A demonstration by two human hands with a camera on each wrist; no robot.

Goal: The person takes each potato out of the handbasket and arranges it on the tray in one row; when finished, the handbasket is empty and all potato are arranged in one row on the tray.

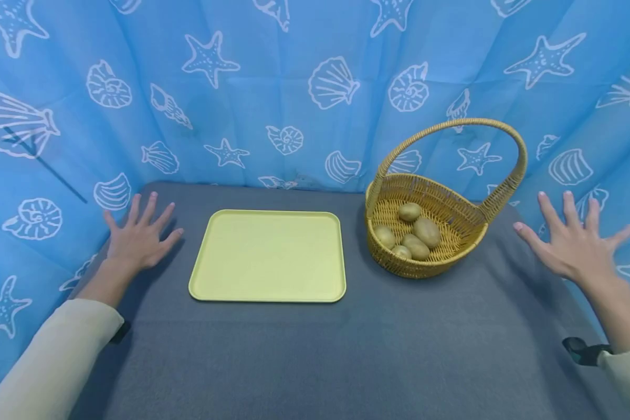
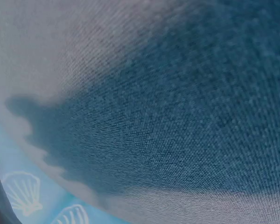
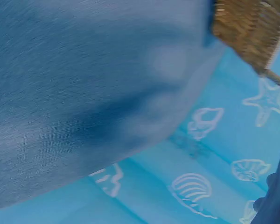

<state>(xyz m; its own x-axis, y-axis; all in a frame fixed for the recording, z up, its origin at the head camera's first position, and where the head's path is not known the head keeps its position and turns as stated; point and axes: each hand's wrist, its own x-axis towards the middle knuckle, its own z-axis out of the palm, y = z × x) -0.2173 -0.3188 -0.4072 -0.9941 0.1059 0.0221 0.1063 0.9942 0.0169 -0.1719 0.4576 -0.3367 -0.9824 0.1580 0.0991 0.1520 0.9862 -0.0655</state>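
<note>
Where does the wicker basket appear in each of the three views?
Head: the wicker basket stands right of centre, on the table.
Left wrist: not in this picture.
Right wrist: top right corner, partly cut off by the picture's edge.
Shared landmark: the blue curtain with white shells, visible in all three.

Near the far right corner of the grey, cloth-covered tabletop point(image 1: 304, 361) (near edge cropped away), a round golden wicker basket point(image 1: 420, 270) partly hides its frontmost oval brown potato point(image 1: 402, 252); the right wrist view blurs and crops the basket.
</note>
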